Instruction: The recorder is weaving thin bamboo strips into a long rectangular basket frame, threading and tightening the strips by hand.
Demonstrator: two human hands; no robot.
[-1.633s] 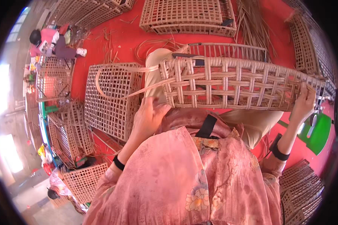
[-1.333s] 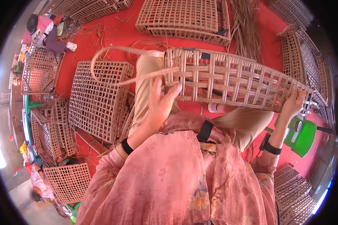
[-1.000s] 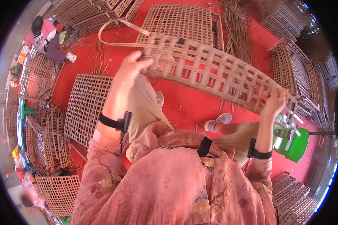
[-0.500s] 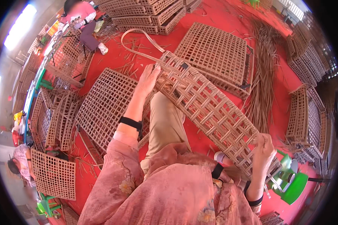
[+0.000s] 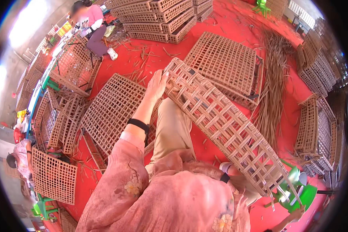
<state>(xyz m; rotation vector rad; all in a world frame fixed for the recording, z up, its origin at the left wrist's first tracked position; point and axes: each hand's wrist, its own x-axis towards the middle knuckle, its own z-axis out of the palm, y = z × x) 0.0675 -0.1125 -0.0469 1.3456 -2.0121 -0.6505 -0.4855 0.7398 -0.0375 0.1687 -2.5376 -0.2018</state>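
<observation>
A long woven cane lattice crate (image 5: 220, 120) lies slanted across my lap, from upper left down to lower right. My left hand (image 5: 157, 82) grips its far upper end, fingers curled over the rim. My right hand (image 5: 296, 214) shows only partly at the bottom edge, just below the crate's lower end with its loose strip ends; its grip is not visible. My knee in tan trousers (image 5: 173, 125) sits under the crate.
A flat lattice panel (image 5: 112, 110) lies on the red floor (image 5: 143, 62) to my left. A square crate (image 5: 228, 65) and a bundle of cane strips (image 5: 274, 81) lie ahead. Crates are stacked behind (image 5: 158, 15) and right (image 5: 317, 127). A green stool (image 5: 297, 191) stands lower right. A seated person (image 5: 92, 25) works far left.
The crate has swung from level in front of me to a diagonal. My left hand pushed its end away and up; my right hand dropped its end toward the green stool.
</observation>
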